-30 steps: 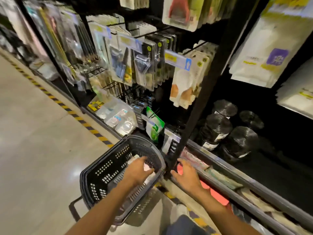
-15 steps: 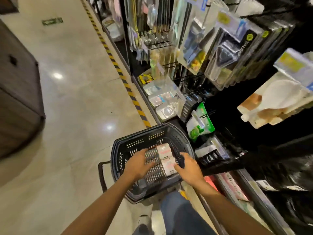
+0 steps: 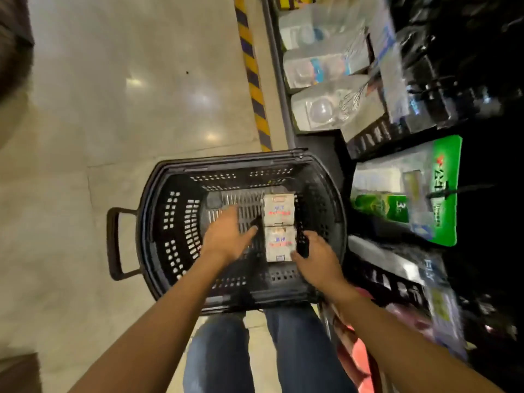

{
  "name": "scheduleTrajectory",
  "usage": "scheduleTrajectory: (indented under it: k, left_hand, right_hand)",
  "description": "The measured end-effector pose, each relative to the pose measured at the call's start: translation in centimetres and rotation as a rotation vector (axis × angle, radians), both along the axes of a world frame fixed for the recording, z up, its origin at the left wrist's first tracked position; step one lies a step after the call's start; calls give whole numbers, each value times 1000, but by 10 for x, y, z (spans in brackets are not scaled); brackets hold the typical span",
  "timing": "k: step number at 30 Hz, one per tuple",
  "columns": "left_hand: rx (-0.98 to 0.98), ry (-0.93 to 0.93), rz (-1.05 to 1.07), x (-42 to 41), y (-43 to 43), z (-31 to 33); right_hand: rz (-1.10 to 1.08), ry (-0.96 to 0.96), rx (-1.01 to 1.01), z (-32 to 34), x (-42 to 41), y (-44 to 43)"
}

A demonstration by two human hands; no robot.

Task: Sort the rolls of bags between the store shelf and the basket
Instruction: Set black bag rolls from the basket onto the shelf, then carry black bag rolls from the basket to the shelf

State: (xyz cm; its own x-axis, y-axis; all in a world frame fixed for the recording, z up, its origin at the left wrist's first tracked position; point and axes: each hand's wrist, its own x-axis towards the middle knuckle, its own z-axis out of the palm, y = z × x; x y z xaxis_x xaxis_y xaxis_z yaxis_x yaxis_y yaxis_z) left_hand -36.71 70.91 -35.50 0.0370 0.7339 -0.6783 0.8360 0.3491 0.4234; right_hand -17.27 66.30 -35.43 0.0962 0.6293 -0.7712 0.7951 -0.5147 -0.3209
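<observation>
Rolls of bags (image 3: 279,212) lie in basket (image 3: 175,217) between both hands' fingers; left hand (image 3: 226,236) fingers extended, right hand (image 3: 314,258) fingers curled, grip cannot be told

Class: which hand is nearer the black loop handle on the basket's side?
Left. The left hand is over the floor of the black plastic basket, on the side of the black loop handle. The right hand is by the opposite wall, past the two white-labelled packs.

"3" on green package (image 3: 446,165)
</observation>
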Motion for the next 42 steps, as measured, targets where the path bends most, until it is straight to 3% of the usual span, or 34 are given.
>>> scheduleTrajectory:
  k: [4, 8, 13, 18, 24, 33, 42]
  left_hand:
    - [-66, 12, 67, 10, 5, -90]
    - [-164, 7, 119, 27, 2, -172]
    - [-220, -180, 286, 48, 4, -248]
    - [-195, -377, 475, 64, -4, -288]
    - [-169, -479, 472, 69, -9, -288]
    - [-185, -425, 493, 58, -1, -276]
    - [-193, -380, 658, 20, 3, -190]
  right_hand:
    - [-59, 3, -91, -90, 4, 2]
    - [-291, 19, -113, -176, 7, -6]
    - [-511, 52, -57, -254, 9, -17]
    - [-614, 166, -11, -285, 11, -28]
    - [-602, 164, 4, -284, 13, -31]
    - [-634, 26, -4, -260, 11, -26]
    - [-418, -62, 46, -175, 6, -17]
